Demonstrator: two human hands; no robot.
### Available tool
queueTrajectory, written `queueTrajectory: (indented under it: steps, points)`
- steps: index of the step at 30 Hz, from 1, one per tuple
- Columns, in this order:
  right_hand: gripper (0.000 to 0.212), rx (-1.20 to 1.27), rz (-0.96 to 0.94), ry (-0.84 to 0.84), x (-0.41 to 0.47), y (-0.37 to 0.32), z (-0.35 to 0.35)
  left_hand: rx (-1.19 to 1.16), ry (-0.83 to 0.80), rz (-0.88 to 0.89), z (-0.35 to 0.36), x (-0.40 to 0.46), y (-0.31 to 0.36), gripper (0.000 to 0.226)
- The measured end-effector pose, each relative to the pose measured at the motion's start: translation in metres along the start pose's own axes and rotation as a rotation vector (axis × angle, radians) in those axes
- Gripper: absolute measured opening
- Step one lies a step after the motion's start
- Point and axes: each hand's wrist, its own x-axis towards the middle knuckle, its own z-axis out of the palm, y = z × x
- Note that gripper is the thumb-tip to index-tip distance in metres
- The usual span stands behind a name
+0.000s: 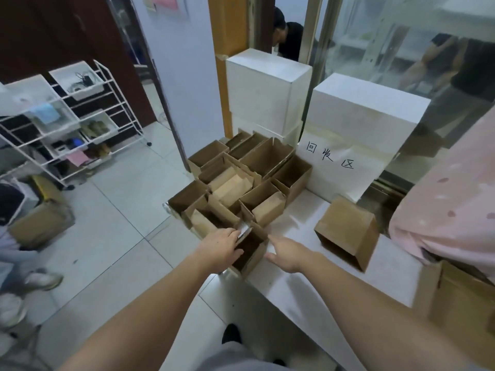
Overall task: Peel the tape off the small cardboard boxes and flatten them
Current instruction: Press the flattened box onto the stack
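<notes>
- My left hand (223, 246) is gripping the near rim of the nearest open box (250, 253), fingers curled around its edge, by a tape strip (244, 231).
- My right hand (285, 254) is resting flat, fingers straight, against that box's right wall on the table (300, 285).
- The box is opening upward, its long axis running away from my grip; beyond it I'm seeing many boxes (241, 178) still upright and unflattened, so most work remains.

Bare desk (300, 285) between packed open boxes (241, 178) and tipped box (348, 231); white boxes (361, 113) blocking behind.

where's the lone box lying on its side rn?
Head view, right of centre: the box on its side lies alone on the white table, right of the right hand, below the handwritten sign.
</notes>
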Motion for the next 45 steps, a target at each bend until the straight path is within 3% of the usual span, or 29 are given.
queueTrajectory:
  steps: [10, 16, 22, 29, 32, 34, 36, 45]
  points:
    - [0.059, 0.209, 0.144, -0.088, 0.013, -0.013, 0.034, 0.093, 0.065, 0.133, 0.012, 0.039, 0.001, 0.051]
    - [0.049, 0.309, 0.193, -0.115, 0.027, -0.017, 0.043, 0.12, -0.053, 0.206, 0.025, 0.042, 0.006, 0.054]
    - [0.051, 0.364, 0.22, -0.166, 0.028, -0.021, 0.044, -0.189, -0.097, -0.02, 0.043, 0.045, 0.016, 0.071]
    - [0.086, 0.639, 0.227, -0.165, 0.016, -0.021, 0.056, -0.291, -0.195, -0.104, 0.054, 0.046, 0.014, 0.058]
    - [0.122, 0.719, 0.211, -0.173, 0.013, -0.016, 0.068, -0.367, -0.199, -0.122, 0.056, 0.042, 0.017, 0.058]
    - [0.134, 0.744, 0.191, -0.178, 0.01, -0.013, 0.073, -0.43, -0.197, -0.137, 0.055, 0.038, 0.021, 0.06]
    - [0.131, 0.766, 0.166, -0.142, 0.0, -0.011, 0.071, -0.485, -0.19, -0.137, 0.053, 0.032, 0.027, 0.062]
    - [0.081, 0.867, 0.145, 0.203, -0.056, 0.037, 0.046, -0.66, -0.097, 0.08, 0.019, 0.022, 0.076, 0.069]
